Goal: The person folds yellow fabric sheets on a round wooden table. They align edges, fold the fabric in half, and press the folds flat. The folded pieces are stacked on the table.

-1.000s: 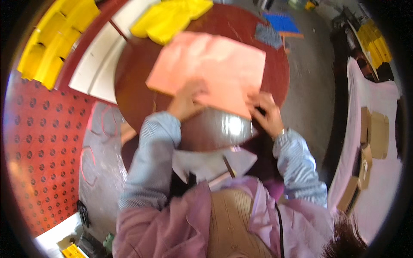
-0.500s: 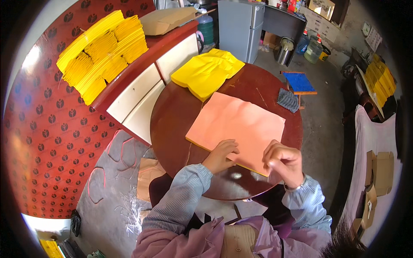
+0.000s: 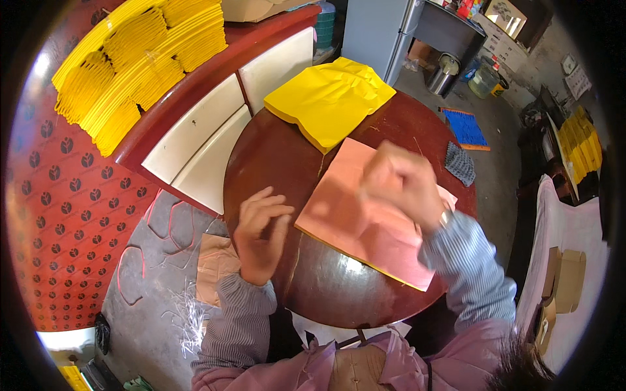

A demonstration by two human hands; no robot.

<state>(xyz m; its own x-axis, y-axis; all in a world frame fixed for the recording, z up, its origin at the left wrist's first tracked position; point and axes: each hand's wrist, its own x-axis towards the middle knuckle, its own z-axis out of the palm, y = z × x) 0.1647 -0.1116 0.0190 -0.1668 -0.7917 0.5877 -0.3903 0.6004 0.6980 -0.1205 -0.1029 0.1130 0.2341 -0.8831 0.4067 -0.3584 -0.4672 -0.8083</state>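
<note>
both hands are over the round brown table (image 3: 339, 293). left hand (image 3: 261, 234) hovers above the table's left edge, palm turned inward, fingers loosely curled and spread, holding nothing; it sits just beside the left edge of the pink sheet stack (image 3: 352, 228) without clearly touching it. right hand (image 3: 401, 182) is raised over the middle of the pink sheets, blurred, fingers bent in a loose fist; it seems to pinch the top sheet, but the blur makes that hard to confirm. the pink stack lies flat on the near half of the table, its lower corner near the table's front rim. a pile of yellow sheets (image 3: 329, 98) lies on the far side of the table, touching the pink stack's upper corner. more yellow stacks (image 3: 130, 65) rest on the red counter (image 3: 195, 98) at upper left. a blue mat (image 3: 464, 127) lies on the floor to the right, with a small grey pad (image 3: 460, 163) at the table's right edge.
</note>
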